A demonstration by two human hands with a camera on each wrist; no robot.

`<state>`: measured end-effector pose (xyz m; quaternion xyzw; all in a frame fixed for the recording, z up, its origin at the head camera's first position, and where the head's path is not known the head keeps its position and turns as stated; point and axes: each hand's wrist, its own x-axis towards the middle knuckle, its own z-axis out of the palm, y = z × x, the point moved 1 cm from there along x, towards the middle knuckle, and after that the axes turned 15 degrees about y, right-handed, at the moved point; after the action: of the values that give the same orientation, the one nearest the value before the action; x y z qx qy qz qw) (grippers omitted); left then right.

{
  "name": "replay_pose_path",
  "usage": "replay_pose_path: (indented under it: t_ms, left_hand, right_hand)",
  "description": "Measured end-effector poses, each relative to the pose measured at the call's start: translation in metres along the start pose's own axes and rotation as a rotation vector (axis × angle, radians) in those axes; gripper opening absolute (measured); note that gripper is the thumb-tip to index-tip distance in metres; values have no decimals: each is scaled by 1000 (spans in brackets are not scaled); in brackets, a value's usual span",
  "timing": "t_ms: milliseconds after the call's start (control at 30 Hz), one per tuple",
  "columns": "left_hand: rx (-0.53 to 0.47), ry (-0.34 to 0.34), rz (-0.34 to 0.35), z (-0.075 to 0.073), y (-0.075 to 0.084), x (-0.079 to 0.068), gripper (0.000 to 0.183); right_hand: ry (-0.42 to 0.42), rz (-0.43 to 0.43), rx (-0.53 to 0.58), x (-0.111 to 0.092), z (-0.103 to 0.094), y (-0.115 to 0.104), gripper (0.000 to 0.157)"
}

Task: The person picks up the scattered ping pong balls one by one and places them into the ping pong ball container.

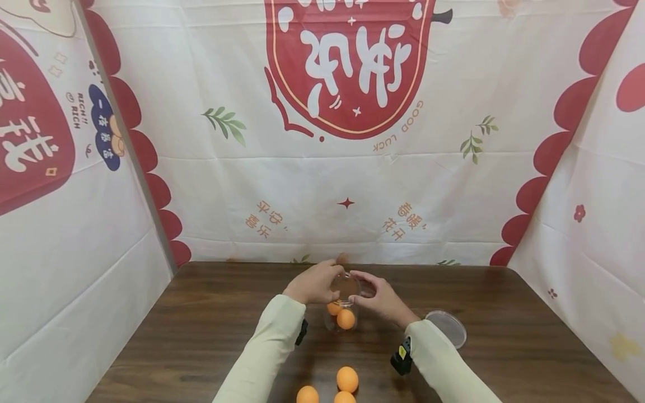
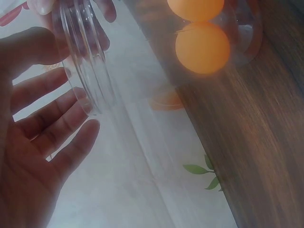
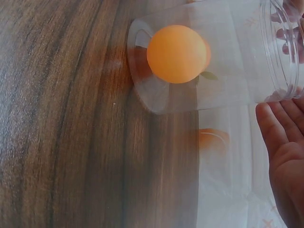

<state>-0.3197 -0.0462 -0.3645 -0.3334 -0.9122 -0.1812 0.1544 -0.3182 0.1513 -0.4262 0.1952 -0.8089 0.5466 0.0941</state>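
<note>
While the left hand (image 1: 314, 282) and right hand (image 1: 383, 301) both grasp the rim of a clear, cylindrical plastic jar (image 3: 228, 90) at the far half of the brown wood-grained table (image 1: 201, 336), uneven pressure could tip it, sending the orange balls (image 1: 345, 319) inside rolling.

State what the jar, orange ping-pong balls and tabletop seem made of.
Orange ping-pong balls: probably plastic, smooth and matt, without sharp highlights.
Jar: likely plastic, possibly glass; glossy and transparent, balls visible through it.
Tabletop: wood or wood-look laminate; brown, streaked grain, soft sheen.
</note>
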Motion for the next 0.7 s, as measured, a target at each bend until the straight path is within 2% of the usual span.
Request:
replay_pose_path:
  t_ms: [200, 300, 567, 700]
  left_hand:
    - [7, -9, 0, -5, -2, -2, 33]
    - [16, -14, 0, -6, 2, 1, 32]
    - [29, -27, 8, -20, 1, -8, 31]
    - [9, -31, -7, -26, 1, -17, 31]
  right_hand:
    - [-7, -8, 4, 1, 3, 0, 62]
    - [-10, 1, -14, 0, -3, 1, 63]
    - [9, 35, -6, 3, 1, 1, 62]
    - [-11, 31, -7, 4, 1, 1, 63]
